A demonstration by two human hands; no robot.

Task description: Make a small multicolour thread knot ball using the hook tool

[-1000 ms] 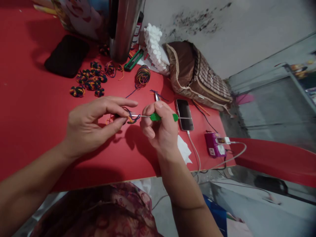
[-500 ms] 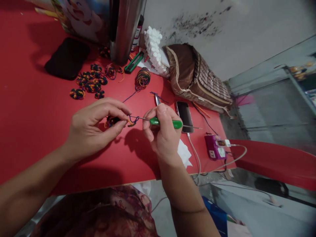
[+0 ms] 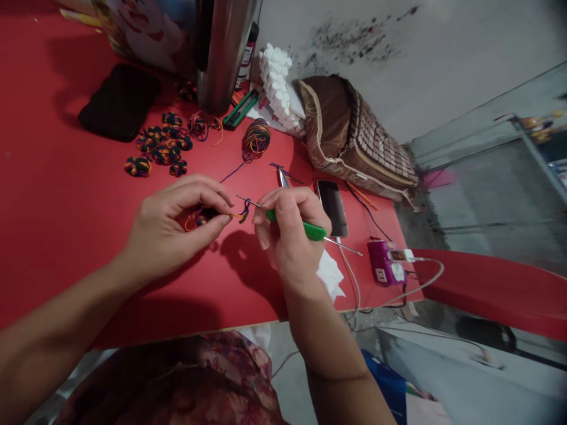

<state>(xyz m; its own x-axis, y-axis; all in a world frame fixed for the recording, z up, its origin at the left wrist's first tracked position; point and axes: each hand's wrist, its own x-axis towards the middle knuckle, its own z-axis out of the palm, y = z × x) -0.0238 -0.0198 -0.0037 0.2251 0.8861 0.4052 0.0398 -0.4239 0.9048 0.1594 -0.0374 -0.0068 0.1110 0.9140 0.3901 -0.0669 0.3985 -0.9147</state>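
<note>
My left hand (image 3: 170, 230) pinches a small multicoloured crochet piece (image 3: 198, 218) between thumb and fingers, just above the red table (image 3: 66, 195). My right hand (image 3: 287, 236) grips a green-handled crochet hook (image 3: 301, 227), its metal tip pointing left with a loop of yarn (image 3: 244, 209) on it. A thin strand runs from the work back to a multicoloured yarn ball (image 3: 256, 137) farther up the table.
Several finished crochet pieces (image 3: 162, 144) and a black pouch (image 3: 119, 100) lie at the upper left. A steel flask (image 3: 221, 53), a brown bag (image 3: 354, 136), a phone (image 3: 332, 206) on a cable, a purple adapter (image 3: 384, 265) and white tissue (image 3: 330, 274) sit nearby.
The hook's tip has pulled back out of the piece and tilted upward, carrying a yarn loop. My left hand curled tighter around the crochet piece.
</note>
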